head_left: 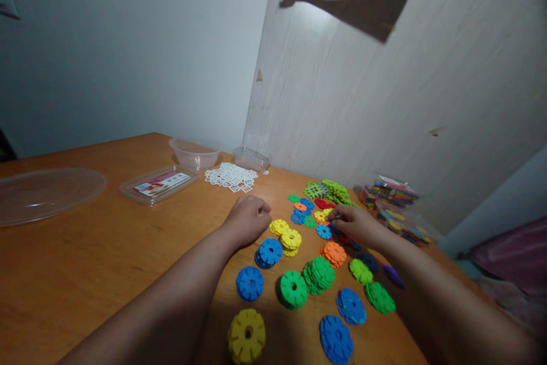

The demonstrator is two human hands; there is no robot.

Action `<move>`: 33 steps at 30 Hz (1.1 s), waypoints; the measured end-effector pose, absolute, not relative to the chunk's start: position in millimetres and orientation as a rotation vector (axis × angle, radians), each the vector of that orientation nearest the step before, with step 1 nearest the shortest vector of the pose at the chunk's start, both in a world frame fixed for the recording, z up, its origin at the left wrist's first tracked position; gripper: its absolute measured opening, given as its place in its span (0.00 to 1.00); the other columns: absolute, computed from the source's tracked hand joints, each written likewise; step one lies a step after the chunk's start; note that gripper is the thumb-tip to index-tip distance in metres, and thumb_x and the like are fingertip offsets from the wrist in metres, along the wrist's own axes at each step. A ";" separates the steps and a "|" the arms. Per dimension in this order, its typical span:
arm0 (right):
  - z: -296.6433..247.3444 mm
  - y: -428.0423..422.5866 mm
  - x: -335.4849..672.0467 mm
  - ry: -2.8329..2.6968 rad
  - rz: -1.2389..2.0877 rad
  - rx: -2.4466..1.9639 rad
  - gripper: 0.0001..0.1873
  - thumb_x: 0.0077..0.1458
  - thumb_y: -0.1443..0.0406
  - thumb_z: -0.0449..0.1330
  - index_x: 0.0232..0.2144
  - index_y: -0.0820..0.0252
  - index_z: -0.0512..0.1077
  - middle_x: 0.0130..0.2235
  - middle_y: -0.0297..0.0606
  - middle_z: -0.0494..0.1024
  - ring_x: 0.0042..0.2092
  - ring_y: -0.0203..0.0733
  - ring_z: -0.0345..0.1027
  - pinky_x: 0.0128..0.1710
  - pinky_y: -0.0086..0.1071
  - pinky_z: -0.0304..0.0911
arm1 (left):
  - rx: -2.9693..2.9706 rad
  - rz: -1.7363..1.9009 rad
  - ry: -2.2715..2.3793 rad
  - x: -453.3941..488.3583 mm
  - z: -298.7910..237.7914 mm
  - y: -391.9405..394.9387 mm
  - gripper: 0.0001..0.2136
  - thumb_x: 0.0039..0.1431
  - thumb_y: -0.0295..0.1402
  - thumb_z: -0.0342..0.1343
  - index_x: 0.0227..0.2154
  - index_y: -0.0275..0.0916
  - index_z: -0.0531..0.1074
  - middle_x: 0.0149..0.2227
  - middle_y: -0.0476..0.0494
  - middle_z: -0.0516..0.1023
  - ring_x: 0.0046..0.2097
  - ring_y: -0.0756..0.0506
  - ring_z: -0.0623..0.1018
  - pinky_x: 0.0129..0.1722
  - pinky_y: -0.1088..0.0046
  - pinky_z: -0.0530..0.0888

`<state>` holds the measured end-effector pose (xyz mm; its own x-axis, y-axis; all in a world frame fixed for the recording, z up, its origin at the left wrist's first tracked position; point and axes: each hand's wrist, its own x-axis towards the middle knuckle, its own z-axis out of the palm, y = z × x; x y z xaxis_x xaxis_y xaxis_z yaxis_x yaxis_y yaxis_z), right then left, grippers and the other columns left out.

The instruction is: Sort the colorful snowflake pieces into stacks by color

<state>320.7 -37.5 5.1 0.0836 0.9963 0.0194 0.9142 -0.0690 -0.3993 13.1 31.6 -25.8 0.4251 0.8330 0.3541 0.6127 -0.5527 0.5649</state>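
My left hand (248, 220) rests on the table with its fingers curled closed, just beyond the blue stack and left of the yellow discs (280, 227). Anything inside it is hidden. Over the loose pile, my right hand (352, 224) has its fingertips pinched together at a yellow notched plastic disc (327, 213). Loose discs around it include a blue one (323, 232) and a green one (310, 222). Nearer me stand stacks sorted by colour: blue (270, 252), green (293, 288), orange (334, 254) and dark yellow (247, 333).
White lattice pieces (231, 176) lie heaped at the back, near a clear bowl (195, 155) and a clear tray (252, 159). Lids (51, 194) lie at left. Light-green pieces (333, 189) are piled by the wall. Packed containers (394, 189) stand at right.
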 end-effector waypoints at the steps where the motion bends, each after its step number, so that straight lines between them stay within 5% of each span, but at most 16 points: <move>1: 6.7 -32.2 319.9 -1.990 0.259 -2.114 0.12 0.49 0.66 0.57 0.37 0.56 0.75 0.33 0.37 0.78 0.34 0.40 0.70 0.32 0.29 0.61 | 2.340 0.876 1.234 13.1 -26.6 32.4 0.09 0.46 0.30 0.54 0.30 0.39 0.78 0.33 0.44 0.77 0.41 0.43 0.73 0.42 0.68 0.68; 4: 11.7 -20.3 317.8 -2.223 0.067 -2.204 0.24 0.46 0.69 0.57 0.47 0.50 0.76 0.43 0.38 0.79 0.44 0.45 0.71 0.40 0.32 0.61 | 2.352 0.892 1.223 13.1 -29.7 34.9 0.09 0.47 0.30 0.54 0.31 0.39 0.78 0.34 0.44 0.78 0.41 0.43 0.73 0.42 0.68 0.68; 8: 14.6 -10.0 318.1 -2.332 0.128 -2.223 0.26 0.50 0.64 0.58 0.52 0.48 0.73 0.46 0.39 0.79 0.45 0.47 0.72 0.43 0.33 0.62 | 2.353 0.899 1.223 12.9 -32.4 36.0 0.10 0.48 0.30 0.54 0.32 0.39 0.78 0.35 0.43 0.78 0.42 0.43 0.74 0.43 0.67 0.68; 21: 16.7 1.8 308.8 -2.277 0.017 -2.223 0.13 0.58 0.60 0.54 0.37 0.57 0.77 0.36 0.41 0.79 0.36 0.42 0.70 0.33 0.30 0.55 | 2.362 0.902 1.216 13.8 -31.9 35.4 0.10 0.47 0.30 0.54 0.32 0.39 0.78 0.35 0.43 0.78 0.41 0.43 0.74 0.43 0.67 0.68; 25: 17.9 1.8 305.3 -2.105 -0.181 -2.270 0.09 0.53 0.62 0.58 0.36 0.58 0.75 0.38 0.42 0.78 0.36 0.41 0.68 0.30 0.29 0.52 | 2.353 0.926 1.214 13.5 -33.4 36.0 0.10 0.47 0.30 0.54 0.32 0.39 0.78 0.35 0.43 0.78 0.41 0.43 0.73 0.43 0.67 0.68; 33: 19.2 -0.5 300.1 -2.314 0.261 -2.101 0.12 0.48 0.62 0.61 0.38 0.56 0.76 0.31 0.34 0.77 0.31 0.38 0.67 0.28 0.27 0.53 | 2.340 0.902 1.222 13.0 -29.4 33.3 0.09 0.47 0.29 0.54 0.30 0.40 0.78 0.34 0.44 0.78 0.42 0.42 0.73 0.44 0.67 0.68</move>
